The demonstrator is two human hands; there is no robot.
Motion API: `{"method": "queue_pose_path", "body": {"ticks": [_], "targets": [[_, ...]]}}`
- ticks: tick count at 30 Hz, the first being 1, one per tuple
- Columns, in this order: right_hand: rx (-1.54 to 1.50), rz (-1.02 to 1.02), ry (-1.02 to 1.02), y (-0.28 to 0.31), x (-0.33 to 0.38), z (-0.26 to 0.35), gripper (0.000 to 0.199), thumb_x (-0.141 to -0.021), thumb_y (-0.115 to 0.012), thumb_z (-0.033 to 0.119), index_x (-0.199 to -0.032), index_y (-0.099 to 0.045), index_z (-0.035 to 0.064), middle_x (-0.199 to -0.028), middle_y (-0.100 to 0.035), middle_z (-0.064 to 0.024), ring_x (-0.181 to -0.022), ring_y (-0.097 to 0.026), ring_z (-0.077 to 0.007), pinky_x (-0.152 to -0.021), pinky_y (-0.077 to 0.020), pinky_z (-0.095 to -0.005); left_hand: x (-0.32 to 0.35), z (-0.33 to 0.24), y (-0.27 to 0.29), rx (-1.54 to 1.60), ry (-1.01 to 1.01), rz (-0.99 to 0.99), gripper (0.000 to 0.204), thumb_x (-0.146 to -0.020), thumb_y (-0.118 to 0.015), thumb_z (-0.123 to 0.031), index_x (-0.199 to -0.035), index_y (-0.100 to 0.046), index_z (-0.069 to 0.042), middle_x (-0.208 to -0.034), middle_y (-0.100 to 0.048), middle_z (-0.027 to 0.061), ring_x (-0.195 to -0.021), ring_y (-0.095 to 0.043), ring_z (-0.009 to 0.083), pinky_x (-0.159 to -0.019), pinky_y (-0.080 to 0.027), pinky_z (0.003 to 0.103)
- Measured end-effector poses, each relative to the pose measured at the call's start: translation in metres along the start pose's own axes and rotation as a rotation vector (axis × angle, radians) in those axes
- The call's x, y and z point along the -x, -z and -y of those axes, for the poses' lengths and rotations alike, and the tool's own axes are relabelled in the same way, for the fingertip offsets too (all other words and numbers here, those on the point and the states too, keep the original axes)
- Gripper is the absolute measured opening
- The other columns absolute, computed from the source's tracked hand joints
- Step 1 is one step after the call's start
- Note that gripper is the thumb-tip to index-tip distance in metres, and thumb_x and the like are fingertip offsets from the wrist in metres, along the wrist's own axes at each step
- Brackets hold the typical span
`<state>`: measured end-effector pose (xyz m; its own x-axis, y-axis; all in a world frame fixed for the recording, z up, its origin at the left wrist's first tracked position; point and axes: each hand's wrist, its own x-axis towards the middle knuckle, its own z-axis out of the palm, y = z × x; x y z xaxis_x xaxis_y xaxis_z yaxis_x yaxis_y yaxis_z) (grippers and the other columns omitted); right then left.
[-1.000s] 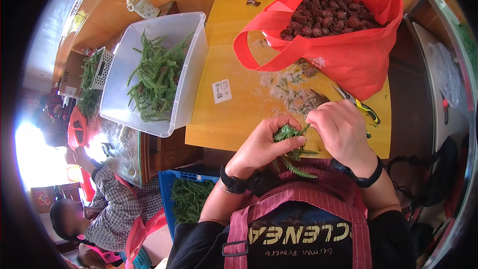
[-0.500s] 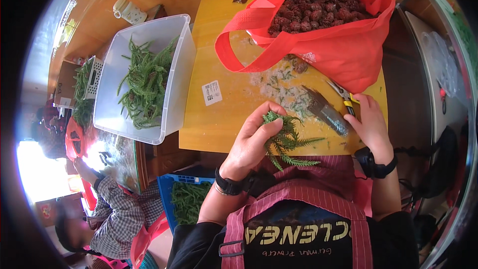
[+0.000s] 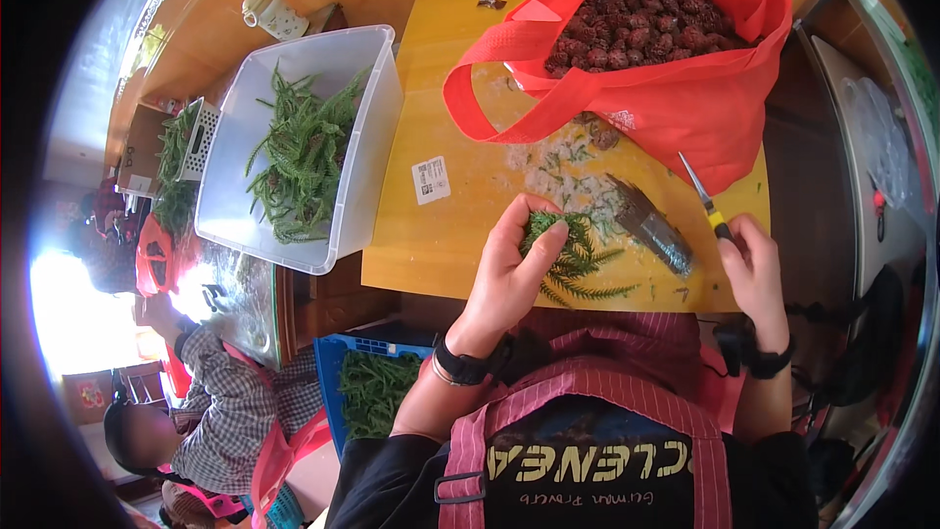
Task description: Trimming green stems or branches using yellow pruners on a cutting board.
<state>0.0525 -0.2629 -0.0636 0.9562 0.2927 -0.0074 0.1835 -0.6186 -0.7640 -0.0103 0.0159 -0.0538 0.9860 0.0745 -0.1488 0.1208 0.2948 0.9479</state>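
My left hand (image 3: 509, 264) is closed around a small bunch of green needle-leaved sprigs (image 3: 578, 255), whose tips spread out to the right near the table's front edge. My right hand (image 3: 754, 269) grips long-nosed pliers (image 3: 712, 206) by their yellow and black handles, the metal jaws pointing up toward the red bag. Between the hands lies a dark, slim bundle (image 3: 651, 220) partly wrapped in clear plastic. Beside it are white crumbs and green clippings (image 3: 563, 176) on the yellow board (image 3: 401, 245).
A red cloth bag (image 3: 676, 108) full of brown cones (image 3: 636, 24) stands at the back right. A clear plastic bin (image 3: 338, 225) with green sprigs is to the left. Below sits a blue crate (image 3: 333, 382) of greenery. Another person (image 3: 230, 411) works at the lower left.
My right hand has picked the pliers up off the board and drawn them slightly right. The left hand still holds its sprigs. The view has shifted a little.
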Motion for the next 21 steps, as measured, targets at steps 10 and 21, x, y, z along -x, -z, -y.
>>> {"method": "queue_pose_path", "body": {"ticks": [10,21], "targets": [[-0.597,0.648,-0.131,-0.013,0.021,0.052,0.019,-0.084,-0.057,0.013,-0.092,-0.059,-0.0044,-0.073,-0.065,-0.0062,-0.069,-0.062,-0.0093,-0.065,-0.0473,-0.0216,0.002,0.004,-0.004,-0.244,-0.211,-0.065,0.012,-0.088,-0.051,-0.008,-0.096,-0.045,-0.002,-0.077,-0.046,0.0007,-0.071,-0.041,0.007,-0.064,-0.037,0.022],[-0.524,0.704,-0.113,-0.018,0.009,0.065,0.021,-0.083,-0.057,0.016,-0.094,-0.062,-0.0016,-0.077,-0.065,-0.0004,-0.062,-0.046,-0.001,-0.058,-0.037,-0.0178,0.005,-0.001,-0.004,-0.366,-0.343,-0.023,0.011,-0.085,-0.053,-0.005,-0.091,-0.045,-0.001,-0.078,-0.048,0.0058,-0.069,-0.044,0.0117,-0.063,-0.039,0.025]]}}
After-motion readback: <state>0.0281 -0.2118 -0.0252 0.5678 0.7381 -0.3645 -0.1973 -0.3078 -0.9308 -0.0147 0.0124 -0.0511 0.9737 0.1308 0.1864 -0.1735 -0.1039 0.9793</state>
